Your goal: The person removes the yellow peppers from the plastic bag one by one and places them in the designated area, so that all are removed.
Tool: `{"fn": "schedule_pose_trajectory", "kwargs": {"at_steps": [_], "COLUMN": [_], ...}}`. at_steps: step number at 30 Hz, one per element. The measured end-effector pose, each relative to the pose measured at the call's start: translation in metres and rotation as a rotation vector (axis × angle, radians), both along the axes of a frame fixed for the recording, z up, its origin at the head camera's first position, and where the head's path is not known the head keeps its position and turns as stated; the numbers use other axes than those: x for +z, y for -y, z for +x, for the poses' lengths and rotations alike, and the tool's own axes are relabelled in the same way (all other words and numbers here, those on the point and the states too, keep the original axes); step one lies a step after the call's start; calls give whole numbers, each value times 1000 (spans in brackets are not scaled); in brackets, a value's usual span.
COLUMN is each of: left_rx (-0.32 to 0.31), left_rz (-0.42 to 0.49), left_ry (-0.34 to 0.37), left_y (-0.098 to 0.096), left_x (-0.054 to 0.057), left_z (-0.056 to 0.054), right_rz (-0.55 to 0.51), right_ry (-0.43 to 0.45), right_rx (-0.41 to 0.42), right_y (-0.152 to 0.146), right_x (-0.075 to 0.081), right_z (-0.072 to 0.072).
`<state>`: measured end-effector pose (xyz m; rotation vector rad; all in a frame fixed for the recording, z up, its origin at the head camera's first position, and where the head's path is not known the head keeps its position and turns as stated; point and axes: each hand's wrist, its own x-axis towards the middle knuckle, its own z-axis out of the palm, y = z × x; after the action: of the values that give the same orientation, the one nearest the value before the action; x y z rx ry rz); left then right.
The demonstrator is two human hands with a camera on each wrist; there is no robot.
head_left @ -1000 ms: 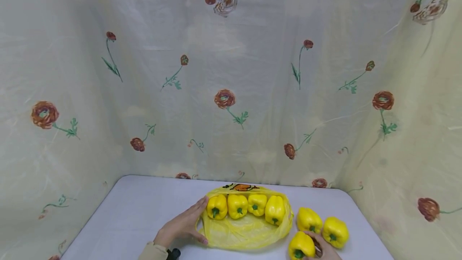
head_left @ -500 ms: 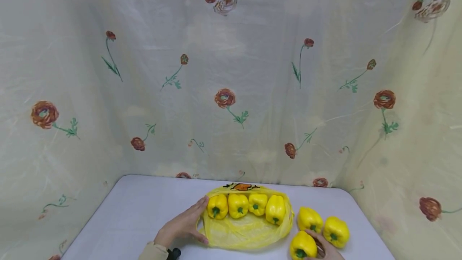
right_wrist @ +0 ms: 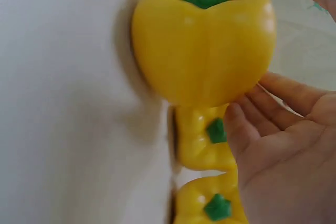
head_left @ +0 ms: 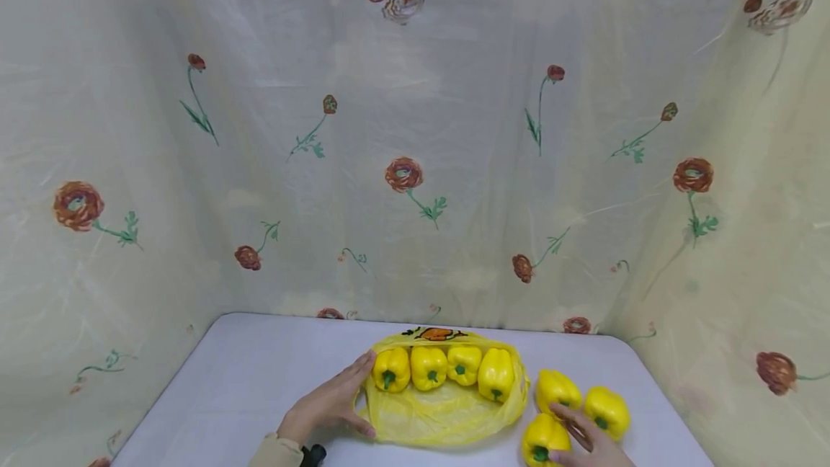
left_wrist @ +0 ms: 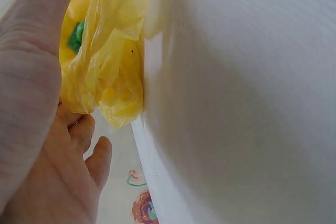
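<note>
A yellow plastic bag (head_left: 447,420) lies on the white table with its mouth toward me. Several yellow bell peppers (head_left: 429,369) with green stems sit in a row inside it. My left hand (head_left: 332,403) is spread against the bag's left side, fingers fairly straight and thumb near the front edge; crumpled bag film (left_wrist: 118,85) shows beside it in the left wrist view. On the right, my right hand (head_left: 588,442) is beside the nearest loose bell pepper (head_left: 545,441), its fingers extended. In the right wrist view the thumb stands apart from that pepper (right_wrist: 205,45).
Two more loose bell peppers, one behind (head_left: 558,389) and one to the right (head_left: 607,411), sit right of the bag. A flower-printed curtain (head_left: 454,164) surrounds the table (head_left: 259,366) at the back and sides.
My right hand has loosened from the front pepper and shifted slightly right, its fingers spreading. The left hand and the bag stay in place.
</note>
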<state>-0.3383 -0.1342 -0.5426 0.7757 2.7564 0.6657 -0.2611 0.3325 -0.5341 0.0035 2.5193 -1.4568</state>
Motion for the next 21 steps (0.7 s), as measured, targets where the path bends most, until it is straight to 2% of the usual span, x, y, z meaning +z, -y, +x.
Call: {"fn": "schedule_pose_trajectory", "kwargs": {"at_steps": [5, 10, 15, 19, 21], "left_rx": [4, 13, 3, -6, -8], "left_rz": [-2, -2, 6, 16, 17], "left_ry": [0, 8, 10, 8, 6], "left_y": [-1, -2, -1, -1, -1], "left_x": [1, 3, 3, 1, 0], "left_z": [0, 0, 0, -1, -1], "right_rz": [-13, -22, 58, 89, 89], "right_ry": [-27, -54, -150, -245, -260], "right_rx": [5, -36, -41, -7, 11], "right_y": [3, 7, 11, 14, 16], "right_x": [20, 34, 44, 53, 59], "right_z": [1, -3, -10, -16, -19]}}
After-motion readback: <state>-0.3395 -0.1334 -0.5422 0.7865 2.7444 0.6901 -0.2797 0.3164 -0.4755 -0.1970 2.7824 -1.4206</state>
